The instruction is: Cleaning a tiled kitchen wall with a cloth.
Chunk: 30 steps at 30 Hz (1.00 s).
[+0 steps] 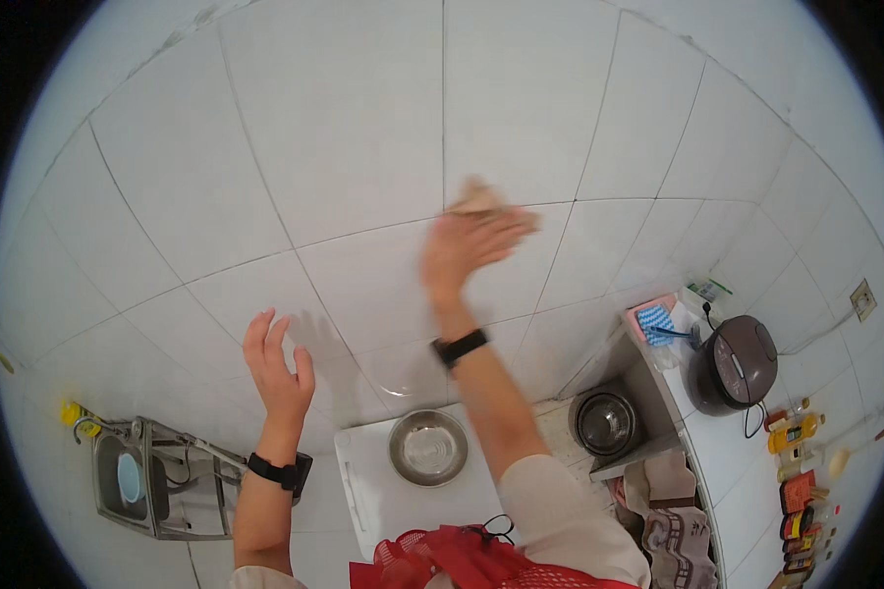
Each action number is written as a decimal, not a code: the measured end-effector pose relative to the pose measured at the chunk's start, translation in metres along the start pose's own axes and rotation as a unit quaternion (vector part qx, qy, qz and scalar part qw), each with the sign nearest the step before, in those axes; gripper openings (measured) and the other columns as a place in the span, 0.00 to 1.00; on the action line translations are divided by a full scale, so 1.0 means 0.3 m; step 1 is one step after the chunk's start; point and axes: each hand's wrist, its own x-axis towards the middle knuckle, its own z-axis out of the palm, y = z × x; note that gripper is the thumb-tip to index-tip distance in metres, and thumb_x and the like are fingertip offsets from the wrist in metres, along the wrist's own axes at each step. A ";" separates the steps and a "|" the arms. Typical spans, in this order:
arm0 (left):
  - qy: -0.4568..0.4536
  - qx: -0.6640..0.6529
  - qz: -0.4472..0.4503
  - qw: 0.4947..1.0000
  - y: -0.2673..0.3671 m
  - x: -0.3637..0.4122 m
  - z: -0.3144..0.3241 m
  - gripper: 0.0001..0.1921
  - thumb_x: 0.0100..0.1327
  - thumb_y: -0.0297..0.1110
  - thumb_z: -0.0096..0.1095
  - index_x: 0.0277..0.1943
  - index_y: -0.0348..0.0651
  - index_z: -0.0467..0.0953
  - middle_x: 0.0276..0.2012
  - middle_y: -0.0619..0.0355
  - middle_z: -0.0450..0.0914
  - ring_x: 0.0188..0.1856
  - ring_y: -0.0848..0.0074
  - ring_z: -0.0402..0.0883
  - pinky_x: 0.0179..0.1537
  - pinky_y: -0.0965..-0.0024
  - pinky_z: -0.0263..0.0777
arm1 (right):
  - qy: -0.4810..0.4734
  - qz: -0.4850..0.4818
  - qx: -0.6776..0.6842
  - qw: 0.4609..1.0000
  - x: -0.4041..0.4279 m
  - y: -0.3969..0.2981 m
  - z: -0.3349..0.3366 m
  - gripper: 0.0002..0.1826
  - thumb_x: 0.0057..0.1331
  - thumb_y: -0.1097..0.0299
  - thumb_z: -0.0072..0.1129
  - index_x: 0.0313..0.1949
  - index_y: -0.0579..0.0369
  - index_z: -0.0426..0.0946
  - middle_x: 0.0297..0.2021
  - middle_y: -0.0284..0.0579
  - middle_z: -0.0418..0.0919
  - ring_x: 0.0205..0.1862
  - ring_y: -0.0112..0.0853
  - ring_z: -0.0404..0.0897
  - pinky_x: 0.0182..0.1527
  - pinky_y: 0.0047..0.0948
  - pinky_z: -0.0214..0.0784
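My right hand (471,247) presses a beige cloth (480,197) flat against the white tiled wall (368,132). Motion blurs the hand and the cloth, and the palm covers part of the cloth. My left hand (278,361) is raised lower down on the left, fingers apart, with nothing in it. Its shadow falls on the tiles beside it; whether the fingertips touch the wall I cannot tell. Below and between my arms, a round stainless steel basin (428,448) rests on a white surface (368,508).
At left stands a metal-framed sink (103,478) holding a light blue bowl (130,477). A tiled counter (737,471) at right bears a rice cooker (740,361), a blue-patterned cloth (656,324) and several bottles (794,433). Dark round pots (605,423) sit beneath. A socket (863,300) is on the wall.
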 end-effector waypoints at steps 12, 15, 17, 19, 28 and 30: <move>0.030 -0.022 -0.008 0.999 0.069 0.101 -0.004 0.22 0.54 0.20 0.55 0.55 0.34 0.73 0.60 0.44 0.70 0.62 0.51 0.66 0.62 0.53 0.60 | -0.103 -0.448 0.000 0.888 0.096 0.182 -0.089 0.34 0.58 0.53 0.61 0.64 0.43 0.65 0.67 0.51 0.60 0.68 0.52 0.56 0.59 0.67 0.49; 0.020 -0.028 -0.016 0.999 0.047 0.071 0.001 0.23 0.53 0.20 0.56 0.55 0.34 0.73 0.59 0.44 0.70 0.61 0.51 0.66 0.61 0.53 0.61 | 0.001 -0.172 -0.131 0.976 0.347 0.266 -0.160 0.39 0.68 0.48 0.50 0.73 0.44 0.50 0.74 0.63 0.37 0.73 0.68 0.36 0.65 0.73 0.37; 0.014 -0.028 -0.020 0.999 0.030 0.061 -0.007 0.24 0.53 0.19 0.56 0.55 0.34 0.73 0.60 0.44 0.69 0.60 0.52 0.66 0.61 0.53 0.61 | 0.027 0.013 -0.085 0.996 0.485 0.231 -0.156 0.37 0.71 0.46 0.43 0.74 0.48 0.48 0.74 0.66 0.35 0.73 0.69 0.35 0.65 0.74 0.36; -0.004 0.013 -0.015 1.000 0.014 0.066 -0.029 0.26 0.52 0.20 0.57 0.58 0.34 0.71 0.60 0.44 0.67 0.61 0.50 0.65 0.62 0.52 0.61 | 0.053 0.041 -0.102 0.993 0.507 0.122 -0.098 0.37 0.72 0.45 0.41 0.74 0.49 0.47 0.74 0.66 0.33 0.73 0.69 0.34 0.65 0.75 0.34; -0.034 0.110 -0.075 0.991 -0.141 0.043 -0.041 0.36 0.52 0.21 0.57 0.67 0.31 0.59 0.68 0.38 0.60 0.67 0.45 0.57 0.67 0.49 0.53 | -0.047 -0.385 -0.029 0.921 -0.209 -0.318 0.059 0.36 0.66 0.46 0.51 0.72 0.28 0.54 0.76 0.47 0.43 0.74 0.63 0.37 0.64 0.80 0.32; -0.036 0.106 -0.086 0.990 -0.146 0.039 -0.031 0.37 0.52 0.21 0.57 0.67 0.31 0.59 0.68 0.38 0.59 0.67 0.44 0.56 0.67 0.48 0.53 | -0.071 -0.480 -0.033 0.874 -0.245 -0.241 0.054 0.34 0.66 0.46 0.50 0.72 0.25 0.56 0.76 0.42 0.42 0.76 0.59 0.36 0.65 0.78 0.27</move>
